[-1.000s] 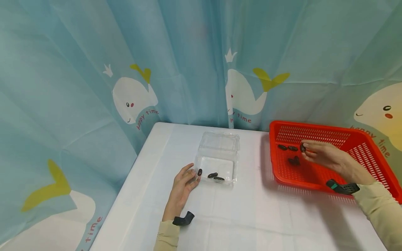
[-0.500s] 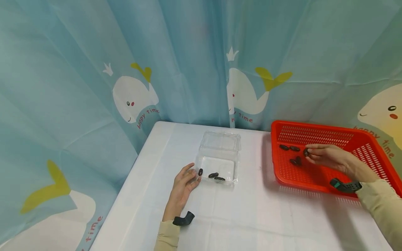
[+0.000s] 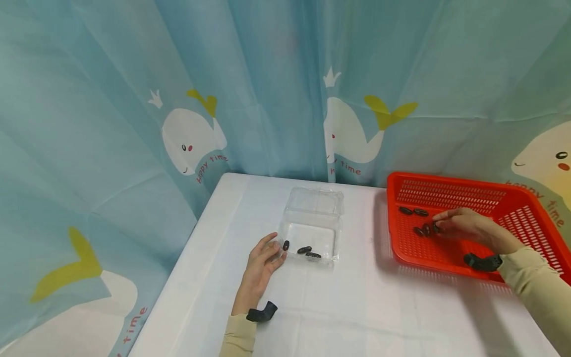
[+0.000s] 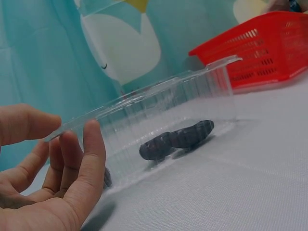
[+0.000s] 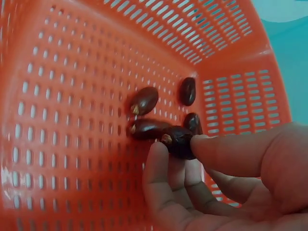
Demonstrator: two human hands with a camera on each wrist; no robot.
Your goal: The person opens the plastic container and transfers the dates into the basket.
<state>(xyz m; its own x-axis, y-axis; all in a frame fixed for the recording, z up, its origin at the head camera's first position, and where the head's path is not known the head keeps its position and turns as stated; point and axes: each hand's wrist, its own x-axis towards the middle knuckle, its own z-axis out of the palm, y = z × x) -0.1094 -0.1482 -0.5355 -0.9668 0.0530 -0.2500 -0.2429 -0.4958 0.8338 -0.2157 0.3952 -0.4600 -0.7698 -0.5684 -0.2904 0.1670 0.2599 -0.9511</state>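
My left hand (image 3: 260, 260) holds the near left corner of a clear plastic clamshell box (image 3: 314, 234), pinching its rim between thumb and fingers. The box's lid is folded back. A few dark dates (image 4: 178, 139) lie inside, along the near and left sides. Over at the red basket (image 3: 428, 254), my right hand (image 3: 466, 225) reaches inside. Its thumb and index finger pinch a glossy dark brown date (image 5: 178, 143) with a tan stem end. Several other dates, such as a date (image 5: 145, 100) near the fingers, lie on the basket floor.
A white cloth covers the table (image 3: 339, 307). The basket's slotted walls (image 3: 450, 196) rise around the right hand. Behind the table hangs a blue curtain (image 3: 276, 89) with whale prints.
My right hand has lowered slightly in the basket, bringing the pinched date down beside the loose ones. The left hand stays at the box corner.
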